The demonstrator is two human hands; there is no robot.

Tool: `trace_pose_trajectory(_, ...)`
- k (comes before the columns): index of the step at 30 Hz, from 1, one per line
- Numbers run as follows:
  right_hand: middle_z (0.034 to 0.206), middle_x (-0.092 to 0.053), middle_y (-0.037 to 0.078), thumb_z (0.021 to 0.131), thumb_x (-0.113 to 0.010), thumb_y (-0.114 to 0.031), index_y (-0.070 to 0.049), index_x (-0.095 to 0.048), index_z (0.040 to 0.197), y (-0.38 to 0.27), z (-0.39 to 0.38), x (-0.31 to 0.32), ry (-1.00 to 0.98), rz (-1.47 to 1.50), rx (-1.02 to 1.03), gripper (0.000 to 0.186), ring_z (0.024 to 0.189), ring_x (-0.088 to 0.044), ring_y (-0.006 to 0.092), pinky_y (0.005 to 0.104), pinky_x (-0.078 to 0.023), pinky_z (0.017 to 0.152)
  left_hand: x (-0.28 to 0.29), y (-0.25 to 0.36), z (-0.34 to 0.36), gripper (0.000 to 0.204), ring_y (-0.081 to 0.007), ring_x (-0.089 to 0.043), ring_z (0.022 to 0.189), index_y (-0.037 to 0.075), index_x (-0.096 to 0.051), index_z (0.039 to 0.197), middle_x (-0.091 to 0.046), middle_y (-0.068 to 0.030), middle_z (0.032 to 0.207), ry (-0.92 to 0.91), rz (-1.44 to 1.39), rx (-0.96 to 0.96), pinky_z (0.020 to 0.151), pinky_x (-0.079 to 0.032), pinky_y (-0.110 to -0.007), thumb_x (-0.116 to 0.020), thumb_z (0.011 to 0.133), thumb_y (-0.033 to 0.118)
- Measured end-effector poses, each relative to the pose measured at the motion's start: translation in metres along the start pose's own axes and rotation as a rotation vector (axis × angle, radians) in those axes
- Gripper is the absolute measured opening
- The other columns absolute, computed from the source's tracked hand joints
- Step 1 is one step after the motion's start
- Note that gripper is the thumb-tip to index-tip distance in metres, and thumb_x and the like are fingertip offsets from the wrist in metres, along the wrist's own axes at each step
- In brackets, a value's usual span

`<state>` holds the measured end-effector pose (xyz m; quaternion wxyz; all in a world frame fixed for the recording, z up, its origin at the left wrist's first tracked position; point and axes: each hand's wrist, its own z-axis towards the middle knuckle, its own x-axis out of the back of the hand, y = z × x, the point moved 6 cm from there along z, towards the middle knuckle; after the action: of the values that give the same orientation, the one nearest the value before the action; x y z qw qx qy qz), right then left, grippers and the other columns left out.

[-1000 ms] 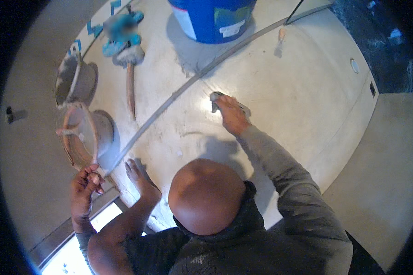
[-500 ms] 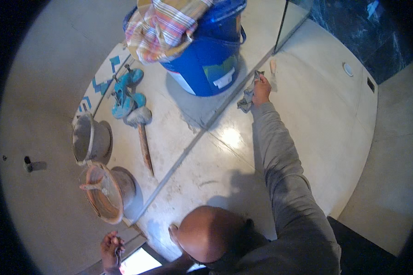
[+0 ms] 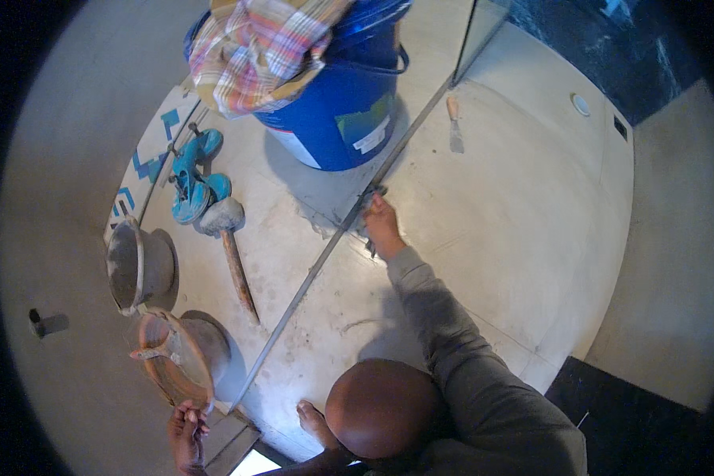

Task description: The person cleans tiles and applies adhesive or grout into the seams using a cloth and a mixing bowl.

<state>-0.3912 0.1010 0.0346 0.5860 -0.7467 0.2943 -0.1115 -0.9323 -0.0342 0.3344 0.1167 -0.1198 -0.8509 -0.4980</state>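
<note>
My right hand is closed on a crumpled grey rag, pressing it onto the narrow grey strip that crosses the pale floor. My left hand is at the lower left, just below the orange-brown bucket. Its fingers are curled together, and what is in them, if anything, cannot be made out. Beyond the rag, a scraper with a wooden handle lies on the floor. My bent knee and one bare foot show at the bottom.
A large blue bucket with a plaid cloth on top stands ahead. To the left are a mallet, a turquoise suction lifter and a grey bucket. A glass panel rises at the far end of the strip.
My right hand has moved left and nearer with the rag, away from the scraper and onto the strip. The left hand stays low beside the bucket. The whole view has shifted slightly.
</note>
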Motion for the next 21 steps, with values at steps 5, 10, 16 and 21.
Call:
trace_pose_trajectory(5,0.117,-0.061,0.008,0.082,-0.056,-0.009,0.003,-0.046,0.126,0.018,-0.073,-0.038,-0.329,-0.067,-0.255,0.047,0.097,-0.059,0.0176,0.0323,-0.046,0.086,-0.028,0.032,0.007,0.035,-0.0093,-0.053,0.064,0.001,-0.053,0.114,-0.057,-0.0023,0.079,-0.047,-0.014,-0.110,0.057,-0.041,-0.021,-0.063,0.088,0.023)
trace_pose_trajectory(10,0.094,-0.055,0.001,0.081,-0.058,0.000,-0.006,-0.051,0.103,-0.039,-0.083,-0.029,-0.387,0.035,-0.133,0.024,0.089,-0.053,0.0129,0.0254,-0.044,0.075,-0.029,0.038,-0.022,0.038,-0.0100,-0.054,0.070,0.000,-0.053,0.117,-0.059,-0.0035,0.083,-0.050,0.003,-0.157,0.060,-0.043,-0.022,-0.063,0.088,0.023)
trace_pose_trajectory(16,0.106,-0.058,0.010,0.079,-0.059,0.004,0.005,-0.046,0.122,-0.177,-0.122,-0.065,-0.498,0.155,-0.098,0.045,0.094,-0.057,0.0150,0.0267,-0.047,0.081,-0.002,0.026,-0.053,0.034,-0.0102,-0.057,0.077,0.002,-0.058,0.115,-0.062,-0.0053,0.090,0.087,0.046,-0.145,0.067,-0.046,-0.024,-0.061,0.090,0.024)
trace_pose_trajectory(21,0.108,-0.060,0.011,0.079,-0.061,0.003,0.006,-0.046,0.124,-0.254,-0.200,-0.167,-0.794,0.074,-0.020,0.048,0.089,-0.058,0.0135,0.0254,-0.048,0.076,0.040,0.033,-0.033,0.036,-0.0120,-0.058,0.078,0.004,-0.062,0.112,-0.064,-0.0051,0.091,0.317,0.086,-0.218,0.067,-0.045,-0.025,-0.058,0.092,0.033)
